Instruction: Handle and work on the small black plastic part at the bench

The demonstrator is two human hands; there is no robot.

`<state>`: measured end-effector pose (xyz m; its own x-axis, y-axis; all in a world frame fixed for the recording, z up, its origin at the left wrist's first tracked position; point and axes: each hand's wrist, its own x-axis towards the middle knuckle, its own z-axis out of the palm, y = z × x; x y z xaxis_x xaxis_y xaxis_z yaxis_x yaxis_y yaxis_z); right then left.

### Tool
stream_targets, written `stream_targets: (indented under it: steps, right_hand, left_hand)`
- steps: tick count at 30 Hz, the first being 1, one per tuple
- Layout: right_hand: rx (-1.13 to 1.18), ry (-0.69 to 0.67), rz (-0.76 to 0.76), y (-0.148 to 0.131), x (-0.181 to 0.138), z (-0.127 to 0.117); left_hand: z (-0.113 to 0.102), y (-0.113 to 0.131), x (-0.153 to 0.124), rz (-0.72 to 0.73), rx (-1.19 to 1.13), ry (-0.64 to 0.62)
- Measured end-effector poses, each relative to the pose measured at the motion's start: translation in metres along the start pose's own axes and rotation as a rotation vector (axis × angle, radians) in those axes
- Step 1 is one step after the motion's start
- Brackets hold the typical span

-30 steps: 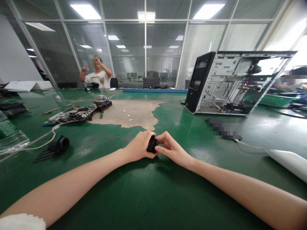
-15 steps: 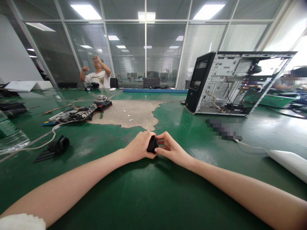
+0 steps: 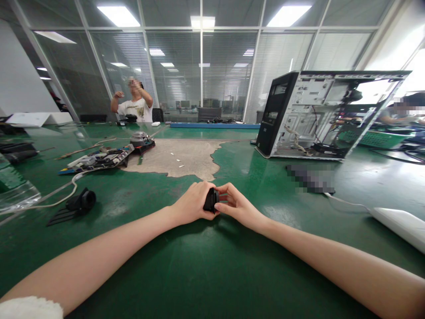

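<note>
The place could be recognised as an electronics repair workshop with an office-like setting. A worn green tabletop [image 3: 232,274], its covering broken away around a pale patch [image 3: 199,153], was occupied by an opened computer case [image 3: 305,110] and a populated circuit board [image 3: 102,159]. Parts of the far side were bounded by glazed partitions [image 3: 229,75] with blinds, and bright rectangular lights [image 3: 288,16] were seen above. A green plastic basket [image 3: 385,139] was placed at the right.
</note>
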<state>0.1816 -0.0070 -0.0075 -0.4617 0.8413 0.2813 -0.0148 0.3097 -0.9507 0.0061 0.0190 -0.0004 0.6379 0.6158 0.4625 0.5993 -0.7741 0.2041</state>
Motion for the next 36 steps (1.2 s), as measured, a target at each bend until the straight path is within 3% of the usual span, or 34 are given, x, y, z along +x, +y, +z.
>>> stream_targets:
  steps: [12, 18, 29, 36]
  right_hand:
    - [-0.027, 0.048, 0.003, 0.0028, 0.0007, -0.001]
    - [0.032, -0.017, -0.013, -0.0001, -0.0009, 0.0003]
    - [-0.035, 0.05, -0.004, 0.0023, 0.0006, -0.0008]
    - [0.043, -0.014, -0.006, -0.0004, -0.0013, 0.0003]
  left_hand:
    - [0.0008, -0.0003, 0.0001, 0.006, -0.008, 0.01]
    - [0.0011, -0.0011, -0.0001, -0.008, -0.007, 0.001]
    - [0.0008, 0.0, 0.0005, 0.0, 0.011, 0.002]
    - [0.0012, -0.0011, 0.0, -0.01, 0.017, -0.002]
